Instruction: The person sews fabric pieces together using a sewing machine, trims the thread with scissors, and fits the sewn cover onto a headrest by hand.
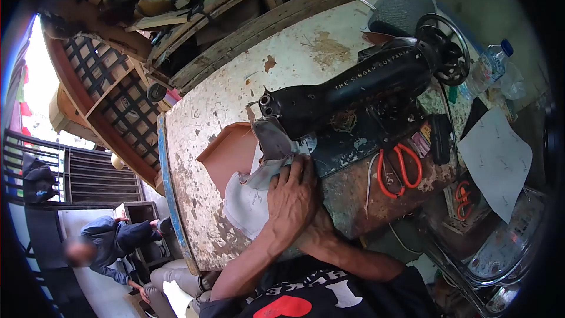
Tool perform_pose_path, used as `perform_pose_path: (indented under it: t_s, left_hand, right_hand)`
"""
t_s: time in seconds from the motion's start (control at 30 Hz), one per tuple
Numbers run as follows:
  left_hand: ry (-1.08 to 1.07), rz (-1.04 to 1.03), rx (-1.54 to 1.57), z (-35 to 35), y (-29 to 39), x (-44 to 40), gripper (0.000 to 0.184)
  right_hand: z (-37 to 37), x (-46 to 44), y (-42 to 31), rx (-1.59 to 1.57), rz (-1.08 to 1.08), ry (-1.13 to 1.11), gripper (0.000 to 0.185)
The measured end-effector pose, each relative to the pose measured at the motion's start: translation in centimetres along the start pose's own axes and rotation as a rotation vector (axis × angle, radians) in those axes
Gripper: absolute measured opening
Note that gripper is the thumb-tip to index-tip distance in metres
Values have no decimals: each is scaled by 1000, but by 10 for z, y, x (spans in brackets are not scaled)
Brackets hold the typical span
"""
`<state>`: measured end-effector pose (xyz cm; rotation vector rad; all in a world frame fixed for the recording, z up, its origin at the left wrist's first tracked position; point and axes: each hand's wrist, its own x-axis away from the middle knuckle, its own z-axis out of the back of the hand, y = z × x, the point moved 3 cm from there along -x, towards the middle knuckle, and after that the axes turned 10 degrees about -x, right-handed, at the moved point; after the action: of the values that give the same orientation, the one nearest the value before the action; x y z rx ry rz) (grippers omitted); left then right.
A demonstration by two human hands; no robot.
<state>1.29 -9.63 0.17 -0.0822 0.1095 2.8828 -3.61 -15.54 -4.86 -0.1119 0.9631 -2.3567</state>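
A black Singer sewing machine stands on the worn table, its head end towards my hands. Under its needle end lies a grey shoe upper with a pale lining spread out below it. My left hand bears on the upper, its fingers bent over the edge close to the machine's bed. My right hand crosses beneath the left one, and its fingers are mostly hidden. Beside the upper, a flat brown sheet rests on the table.
Orange-handled scissors lie right of the machine bed. A second orange-handled tool is farther right, near a white sheet and a plastic bottle. Wooden shelving borders the table's far side. A person sits at lower left.
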Motion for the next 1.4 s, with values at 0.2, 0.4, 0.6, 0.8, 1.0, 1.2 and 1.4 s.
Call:
perform_pose_path:
  t_s: [0.2, 0.4, 0.6, 0.8, 1.0, 1.2, 1.4]
  left_hand:
    - [-4, 36, 8, -3, -1, 0, 47]
    - [-18, 52, 17, 2, -1, -2, 47]
    - [29, 57, 25, -1, -3, -11, 47]
    - [59, 65, -5, -5, -7, -17, 51]
    - [57, 68, -2, -5, -9, -21, 52]
    - [11, 67, -19, -7, -10, -23, 51]
    - [75, 53, 8, -9, -13, -28, 49]
  right_hand:
    - [9, -5, -2, 56, -53, 50, 61]
    - [4, -7, 2, -74, -107, -53, 65]
    - [7, -15, 4, -20, -75, 80, 60]
    - [-2, -13, 13, -152, -42, 133, 65]
    - [1, -22, 11, -141, -99, 51, 67]
    - [0, -23, 10, -104, -32, 88, 68]
    - [0, -24, 16, -195, -81, 132, 69]
